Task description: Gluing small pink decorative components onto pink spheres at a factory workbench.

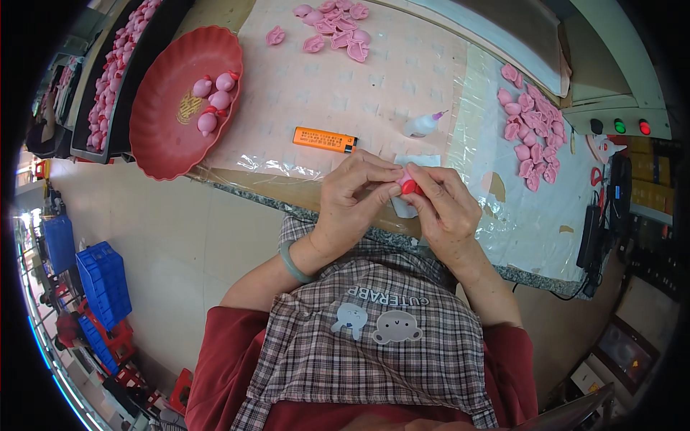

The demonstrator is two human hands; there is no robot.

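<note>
Hands: left hand (353,192) and right hand (444,205) are brought together at the near edge of the table (302,197), both pinched on one small pink-and-red piece (408,185).
Held piece: sits between the fingertips of both hands, just above the table's near edge and over a small white paper slip (420,161); its exact shape is mostly hidden by the fingers.
Step in hand: judged to be fitting or pressing the red part onto the pink body by finger pressure.
Next move: appears to call for a steady pinch and a clear path to the glue bottle or the tray; which one cannot be told.
Glue bottle: small squeeze bottle (422,125) lies on its side just beyond the hands, tip pointing to the right.
Lighter: orange lighter (325,139) lies flat, left of the bottle, near the hands.
Tray: red scalloped tray (169,133) overhangs the left corner and holds a few finished pink figures (214,97).
Loose parts: one heap of pink parts (334,21) at the far edge, another pink heap (532,133) along the right side.
Obstructions: bottle and lighter lie close to the working area; nothing stands between the hands.
</note>
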